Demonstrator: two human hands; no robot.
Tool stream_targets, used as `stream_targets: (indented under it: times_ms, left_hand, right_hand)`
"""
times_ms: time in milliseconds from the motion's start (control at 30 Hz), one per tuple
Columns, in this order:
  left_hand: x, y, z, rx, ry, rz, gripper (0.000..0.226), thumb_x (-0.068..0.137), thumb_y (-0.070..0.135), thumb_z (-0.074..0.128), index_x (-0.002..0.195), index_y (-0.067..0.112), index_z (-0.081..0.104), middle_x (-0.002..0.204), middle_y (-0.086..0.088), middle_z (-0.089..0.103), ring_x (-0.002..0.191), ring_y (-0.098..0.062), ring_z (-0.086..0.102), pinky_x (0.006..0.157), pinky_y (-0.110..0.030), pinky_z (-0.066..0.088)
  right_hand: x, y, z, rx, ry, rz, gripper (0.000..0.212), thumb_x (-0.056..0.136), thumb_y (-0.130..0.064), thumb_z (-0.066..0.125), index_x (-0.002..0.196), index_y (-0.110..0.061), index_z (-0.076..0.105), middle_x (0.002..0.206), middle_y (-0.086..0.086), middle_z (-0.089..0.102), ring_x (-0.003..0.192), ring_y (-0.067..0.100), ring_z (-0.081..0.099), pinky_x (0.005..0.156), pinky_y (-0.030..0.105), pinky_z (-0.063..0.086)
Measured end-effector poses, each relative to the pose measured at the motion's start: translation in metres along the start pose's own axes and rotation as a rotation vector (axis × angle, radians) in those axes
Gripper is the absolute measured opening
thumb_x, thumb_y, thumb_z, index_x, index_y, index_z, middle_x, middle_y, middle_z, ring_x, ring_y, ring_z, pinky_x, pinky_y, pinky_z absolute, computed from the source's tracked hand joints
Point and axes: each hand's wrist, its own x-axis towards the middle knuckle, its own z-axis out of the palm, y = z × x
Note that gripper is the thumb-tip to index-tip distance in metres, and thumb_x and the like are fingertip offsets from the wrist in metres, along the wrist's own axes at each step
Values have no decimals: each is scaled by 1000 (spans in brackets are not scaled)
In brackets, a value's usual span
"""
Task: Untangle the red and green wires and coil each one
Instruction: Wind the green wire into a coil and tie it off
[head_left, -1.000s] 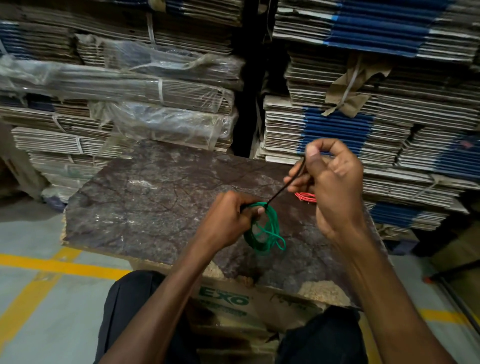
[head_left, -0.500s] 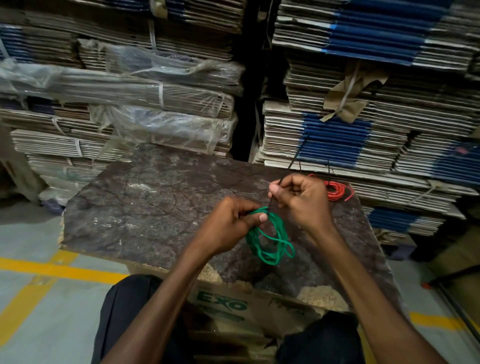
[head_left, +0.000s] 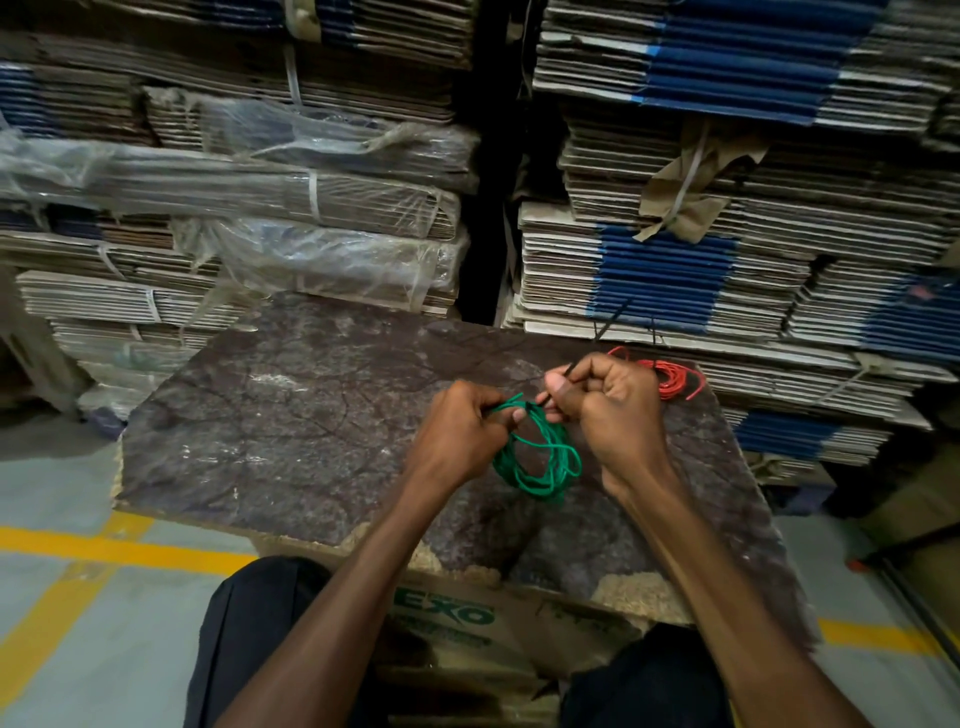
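Just above the bench (head_left: 291, 426), a dark mottled slab resting on a cardboard box (head_left: 467, 623), both hands work at the green wire (head_left: 540, 457). That wire is wound into a loose coil of several loops. Its upper edge sits between the two hands, and the rest hangs below them, over the bench's middle.

The left hand (head_left: 457, 431) has its fingers curled tight, its grip closed on the coil's upper left side; a short green end pokes out above the thumb. The right hand (head_left: 613, 410) is just beside it on the right, fingers curled too, thumb and forefinger pinching a thin black tie (head_left: 605, 332). The tie runs from that pinch up and away toward the bench's far edge. Whether its lower end already wraps the green coil cannot be told, as the fingers cover that spot.

The red wire (head_left: 672, 382) lies as a small bundle on the bench's far right corner, just behind the right hand and partly hidden by it. Neither hand touches it, and it lies apart from the green wire.

Beyond the bench's far edge stand stacks of flat cardboard (head_left: 727, 260), some wrapped in plastic. Left of the bench, the grey floor carries yellow lines (head_left: 119, 548). Dark trousers (head_left: 260, 623) show at the bench's near side.
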Motion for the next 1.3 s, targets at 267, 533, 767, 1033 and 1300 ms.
stream_targets:
  times_ms: [267,533,767,1033,1300]
  left_hand:
    - [33,-11,21,-237,-36,-133,50,71,54,63,71,4,67,56,0,53,53,-12,43,50,-32,38]
    - [36,14,81,-674,-105,-327,22,92,7,62,82,-11,68,58,-3,66,47,-9,53,43,-17,39]
    - [40,25,121,-435,-139,-201,23,91,12,65,69,10,68,49,9,60,44,0,49,50,-23,37]
    - [25,24,118,278,-214,26,55,93,37,58,137,11,39,140,-14,50,129,-32,47,98,-42,42]
    - [25,11,130,640,-479,87,79,95,63,32,154,14,15,164,-2,1,149,-22,-12,113,-64,-1]
  right_hand:
    - [-1,6,-35,-41,3,-4,14,84,-4,71,99,-3,70,86,9,73,76,6,66,69,14,51]
    - [-12,48,-97,-38,-54,230,36,83,-13,73,119,-16,68,105,0,75,95,13,69,79,28,57]
    - [8,71,-137,-349,77,60,27,82,8,69,108,-2,70,91,-4,73,73,-10,64,72,13,51]
    - [14,90,-157,-529,-5,32,27,89,-22,70,115,-15,71,110,-14,70,100,-7,63,90,19,51]
    - [12,100,-160,-826,-119,41,54,85,-64,49,127,-31,57,116,-4,70,109,13,65,92,41,52]
